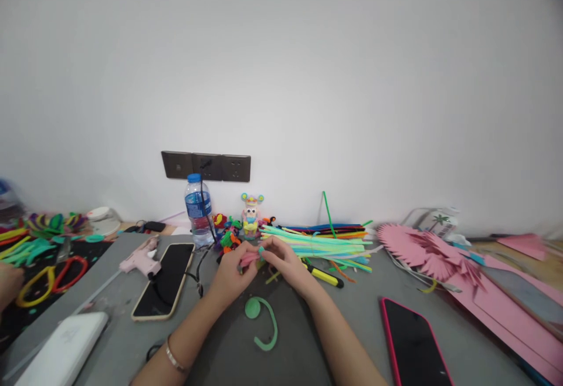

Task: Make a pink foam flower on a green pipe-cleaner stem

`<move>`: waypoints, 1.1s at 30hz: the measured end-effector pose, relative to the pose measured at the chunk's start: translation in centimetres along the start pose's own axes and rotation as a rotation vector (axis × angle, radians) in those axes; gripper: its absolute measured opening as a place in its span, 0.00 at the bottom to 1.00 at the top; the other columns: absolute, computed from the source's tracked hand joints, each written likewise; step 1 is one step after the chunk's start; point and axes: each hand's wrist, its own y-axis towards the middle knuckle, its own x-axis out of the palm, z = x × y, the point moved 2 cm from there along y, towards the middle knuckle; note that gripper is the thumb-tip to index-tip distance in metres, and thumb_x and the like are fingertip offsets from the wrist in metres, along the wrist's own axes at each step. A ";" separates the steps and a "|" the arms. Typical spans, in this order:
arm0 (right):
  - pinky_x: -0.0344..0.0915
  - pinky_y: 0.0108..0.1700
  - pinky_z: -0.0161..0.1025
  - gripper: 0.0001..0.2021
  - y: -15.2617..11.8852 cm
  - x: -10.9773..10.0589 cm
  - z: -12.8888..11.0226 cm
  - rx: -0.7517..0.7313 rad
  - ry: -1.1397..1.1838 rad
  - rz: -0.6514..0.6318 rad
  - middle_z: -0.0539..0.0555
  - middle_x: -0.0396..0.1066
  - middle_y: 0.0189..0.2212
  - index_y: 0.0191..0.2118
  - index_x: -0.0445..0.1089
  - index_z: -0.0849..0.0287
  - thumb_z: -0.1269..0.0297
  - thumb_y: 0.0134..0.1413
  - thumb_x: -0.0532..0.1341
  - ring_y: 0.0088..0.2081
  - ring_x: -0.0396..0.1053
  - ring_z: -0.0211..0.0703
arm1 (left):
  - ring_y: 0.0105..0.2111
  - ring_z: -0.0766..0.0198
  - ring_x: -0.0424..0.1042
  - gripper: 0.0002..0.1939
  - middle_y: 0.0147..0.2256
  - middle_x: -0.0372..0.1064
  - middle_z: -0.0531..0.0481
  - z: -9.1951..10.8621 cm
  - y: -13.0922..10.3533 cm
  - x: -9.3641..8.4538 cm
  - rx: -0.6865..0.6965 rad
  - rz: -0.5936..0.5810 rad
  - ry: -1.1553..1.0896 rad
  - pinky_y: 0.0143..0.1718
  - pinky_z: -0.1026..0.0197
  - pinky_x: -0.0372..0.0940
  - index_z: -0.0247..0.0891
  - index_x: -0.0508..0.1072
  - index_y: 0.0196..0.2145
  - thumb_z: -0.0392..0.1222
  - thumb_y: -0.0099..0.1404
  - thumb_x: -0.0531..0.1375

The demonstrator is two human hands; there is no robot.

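Note:
My left hand [233,270] is closed on a small pink fuzzy piece [250,258], probably pipe cleaner. Close against it, my right hand [285,261] has its fingers pinched together, with a tiny teal bit [261,251] at their tips. Whether that bit is joined to the pink piece I cannot tell. Below the hands, between my forearms, lies a green pipe cleaner [273,321] with one end coiled into a flat disc and the rest curved. A bundle of pastel pipe cleaners [325,246] lies just beyond my right hand.
A yellow utility knife [324,276] lies right of my hands. A water bottle [200,210] and a small figurine [250,216] stand by the wall. Phones [165,283] [413,345] flank my arms, with a pink glue gun [143,258] left and pink folded paper [413,248] right. Another person's hand [9,283] shows far left.

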 end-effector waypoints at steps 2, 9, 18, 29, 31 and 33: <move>0.58 0.32 0.36 0.16 0.0 0.0 0.0 0.004 -0.007 0.003 0.47 0.63 0.27 0.32 0.63 0.57 0.49 0.47 0.64 0.29 0.62 0.39 | 0.24 0.67 0.65 0.06 0.25 0.68 0.54 0.0 0.0 0.0 -0.002 -0.004 0.009 0.29 0.66 0.59 0.36 0.69 0.33 0.35 0.59 0.53; 0.61 0.36 0.37 0.16 0.1 0.1 0.3 -0.030 -0.002 0.010 0.49 0.65 0.29 0.32 0.63 0.56 0.50 0.47 0.64 0.33 0.65 0.41 | 0.22 0.68 0.62 0.06 0.23 0.66 0.55 -0.1 0.1 0.1 -0.025 -0.005 0.031 0.27 0.67 0.57 0.36 0.69 0.33 0.35 0.59 0.53; 0.62 0.37 0.38 0.15 0.1 0.0 0.6 -0.039 -0.005 0.019 0.49 0.66 0.30 0.33 0.64 0.56 0.50 0.48 0.64 0.34 0.66 0.41 | 0.25 0.66 0.66 0.07 0.26 0.69 0.53 0.1 0.0 0.0 -0.021 -0.008 0.013 0.29 0.66 0.59 0.37 0.69 0.35 0.35 0.59 0.54; 0.61 0.35 0.37 0.14 0.1 -0.1 0.4 -0.025 0.009 0.007 0.48 0.66 0.30 0.33 0.65 0.57 0.52 0.47 0.65 0.31 0.65 0.39 | 0.26 0.65 0.67 0.06 0.27 0.70 0.52 0.0 -0.1 0.2 -0.038 -0.001 0.008 0.29 0.66 0.60 0.37 0.67 0.35 0.36 0.60 0.54; 0.61 0.36 0.37 0.15 0.1 -0.1 0.5 -0.030 0.016 0.009 0.49 0.66 0.30 0.33 0.66 0.57 0.52 0.47 0.65 0.32 0.65 0.39 | 0.26 0.65 0.67 0.05 0.27 0.69 0.52 0.1 0.0 0.1 -0.040 0.002 0.009 0.29 0.65 0.61 0.38 0.67 0.35 0.37 0.60 0.54; 0.61 0.36 0.37 0.15 0.1 -0.1 0.5 -0.031 0.026 0.008 0.49 0.66 0.30 0.33 0.66 0.57 0.51 0.47 0.65 0.32 0.65 0.39 | 0.25 0.66 0.67 0.05 0.26 0.69 0.53 0.3 0.0 0.0 -0.040 0.012 0.013 0.29 0.66 0.60 0.38 0.67 0.34 0.37 0.60 0.53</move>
